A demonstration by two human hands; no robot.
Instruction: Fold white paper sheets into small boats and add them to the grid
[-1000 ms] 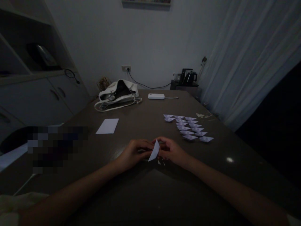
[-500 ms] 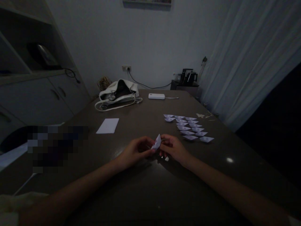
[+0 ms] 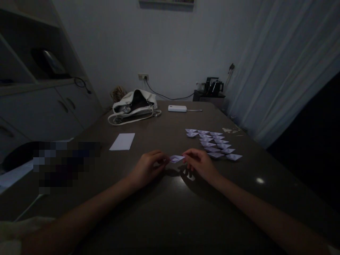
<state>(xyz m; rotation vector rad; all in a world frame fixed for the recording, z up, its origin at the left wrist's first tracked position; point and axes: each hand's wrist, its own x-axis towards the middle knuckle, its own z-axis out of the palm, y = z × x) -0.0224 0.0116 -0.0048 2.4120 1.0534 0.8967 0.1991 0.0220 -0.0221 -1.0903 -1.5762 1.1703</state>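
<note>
A small white folded paper boat (image 3: 176, 159) hangs between my two hands, just above the dark table (image 3: 170, 209). The fingertips of my left hand (image 3: 150, 166) pinch its left point. At its right point, the thumb and forefinger of my right hand (image 3: 200, 163) are closed on the tip, while the other fingers curl below. Several finished paper boats (image 3: 208, 144) stand in rows to the right, beyond my right hand. A stack of white paper (image 3: 122, 141) lies farther off, beyond my left hand.
A white handbag (image 3: 135, 106) sits at the back left of the table. A white power bank (image 3: 177, 108) with a short cable lies at the back. Paper scraps (image 3: 230, 130) are near the right edge. A black kettle (image 3: 216, 88) stands behind the table.
The paper boat has turned from upright to lying level, drawn out between both hands. My hands have moved slightly apart, each now at one end of it.
</note>
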